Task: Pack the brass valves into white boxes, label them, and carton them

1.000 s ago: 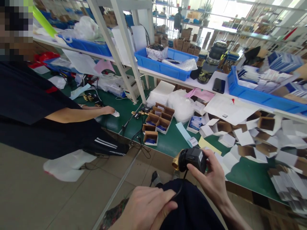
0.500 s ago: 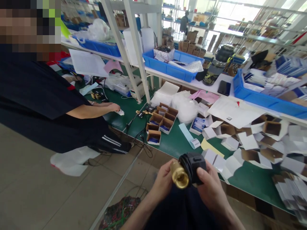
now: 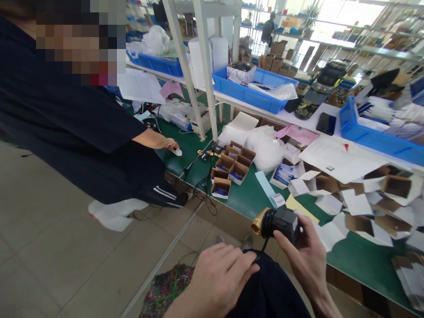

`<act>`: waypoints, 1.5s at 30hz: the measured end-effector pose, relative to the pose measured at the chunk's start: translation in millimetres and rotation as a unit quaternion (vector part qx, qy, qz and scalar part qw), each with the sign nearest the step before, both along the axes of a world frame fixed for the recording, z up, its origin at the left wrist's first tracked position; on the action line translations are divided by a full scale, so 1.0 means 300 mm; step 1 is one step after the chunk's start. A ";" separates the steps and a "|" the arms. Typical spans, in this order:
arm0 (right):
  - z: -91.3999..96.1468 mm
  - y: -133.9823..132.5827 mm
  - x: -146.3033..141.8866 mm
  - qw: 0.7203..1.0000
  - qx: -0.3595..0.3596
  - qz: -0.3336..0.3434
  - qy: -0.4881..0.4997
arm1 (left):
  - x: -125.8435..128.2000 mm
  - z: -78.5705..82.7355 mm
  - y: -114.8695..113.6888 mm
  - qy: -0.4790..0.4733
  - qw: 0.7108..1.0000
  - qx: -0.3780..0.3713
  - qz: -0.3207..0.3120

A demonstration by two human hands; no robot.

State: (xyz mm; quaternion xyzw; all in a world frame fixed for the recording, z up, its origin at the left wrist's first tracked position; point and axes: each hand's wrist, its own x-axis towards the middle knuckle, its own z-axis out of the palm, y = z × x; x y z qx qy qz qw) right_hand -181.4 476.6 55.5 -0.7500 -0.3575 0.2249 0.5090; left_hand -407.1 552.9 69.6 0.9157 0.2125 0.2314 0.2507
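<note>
A motorised brass valve with a black housing (image 3: 287, 223) is in my right hand (image 3: 306, 254), thumb on the near side and fingers round the far end. Its brass body (image 3: 259, 222) points left, and black cable is wound round the neck between the two. From there a short length of cable (image 3: 265, 244) hangs down towards my left hand (image 3: 220, 274). That hand is below and left of the valve, fingers curled together in a pinch on the dark cable, whose end is mostly hidden by the fingers. Both hands are above my lap, in front of the bench.
Small open cartons (image 3: 236, 165) with blue leaflets stand on the green bench (image 3: 243, 194). Open white boxes (image 3: 359, 205) crowd its right side. A co-worker's hand (image 3: 171, 145) holds a small white item at left. A blue bin (image 3: 251, 95) sits on the shelf. A bagged bundle (image 3: 168, 287) lies below.
My left hand has let go of the brass body and moved down to the cable. My right hand has turned the valve, so its brass opening no longer faces me. The view has shifted left.
</note>
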 end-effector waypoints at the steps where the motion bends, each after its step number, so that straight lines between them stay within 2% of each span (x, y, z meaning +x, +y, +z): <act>1: 0.010 -0.001 -0.003 0.999 -0.015 0.034 -0.018 | -0.015 0.026 0.031 0.001 1.000 0.017 -0.007; 3: 0.032 -0.001 -0.012 0.994 -0.031 0.104 -0.002 | -0.032 0.050 0.095 -0.030 0.999 0.015 -0.019; 5: 0.053 0.002 -0.024 0.984 -0.029 0.159 0.072 | -0.029 0.034 0.148 -0.103 0.993 -0.053 -0.010; 7: 0.065 0.005 -0.039 0.968 -0.015 0.196 0.157 | -0.009 -0.015 0.177 -0.181 0.968 -0.174 0.019; 9: 0.066 0.011 -0.055 0.950 0.006 0.215 0.227 | 0.020 -0.076 0.179 -0.221 0.927 -0.300 0.038; 11: 0.056 0.019 -0.072 0.934 0.018 0.212 0.287 | 0.047 -0.132 0.161 -0.243 0.890 -0.383 0.036; 14: 0.034 0.032 -0.095 0.915 0.022 0.186 0.357 | 0.063 -0.181 0.131 -0.253 0.871 -0.419 0.045; 18: 0.021 0.046 -0.125 0.910 0.033 0.148 0.386 | 0.038 -0.191 0.128 -0.207 0.888 -0.407 0.048; 20: 0.024 0.053 -0.142 0.909 0.037 0.137 0.391 | 0.022 -0.190 0.131 -0.193 0.874 -0.445 0.041; 22: 0.029 0.060 -0.158 0.910 0.041 0.131 0.391 | 0.012 -0.191 0.130 -0.203 0.826 -0.523 0.059; 23: 0.031 0.063 -0.165 0.912 0.041 0.128 0.387 | 0.011 -0.191 0.126 -0.219 0.786 -0.573 0.076; 27: 0.037 0.072 -0.184 0.931 0.028 0.131 0.340 | 0.017 -0.172 0.103 -0.285 0.575 -0.753 0.142; 28: 0.037 0.073 -0.187 0.938 0.025 0.137 0.318 | 0.018 -0.164 0.098 -0.286 0.538 -0.778 0.151; 29: 0.037 0.074 -0.190 0.945 0.021 0.148 0.293 | 0.018 -0.156 0.093 -0.279 0.515 -0.795 0.157; 30: 0.036 0.075 -0.193 0.950 0.016 0.163 0.265 | 0.015 -0.150 0.089 -0.270 0.503 -0.804 0.165; 32: 0.030 0.078 -0.197 0.955 0.002 0.204 0.215 | 0.005 -0.147 0.082 -0.256 0.505 -0.803 0.185; 34: 0.021 0.082 -0.200 0.950 -0.014 0.249 0.191 | -0.012 -0.156 0.076 -0.252 0.540 -0.775 0.212; 37: 0.011 0.091 -0.200 0.934 -0.022 0.273 0.232 | -0.046 -0.164 0.073 -0.205 0.645 -0.694 0.244; 39: 0.010 0.099 -0.195 0.916 -0.027 0.267 0.299 | -0.064 -0.151 0.082 -0.150 0.715 -0.647 0.218; 40: 0.009 0.103 -0.191 0.905 -0.030 0.264 0.332 | -0.069 -0.140 0.090 -0.131 0.741 -0.632 0.187; 42: 0.004 0.114 -0.181 0.885 -0.032 0.262 0.384 | -0.068 -0.115 0.111 -0.116 0.767 -0.620 0.119; 45: -0.028 0.140 -0.168 0.871 -0.018 0.242 0.428 | -0.048 -0.103 0.140 -0.118 0.767 -0.624 0.089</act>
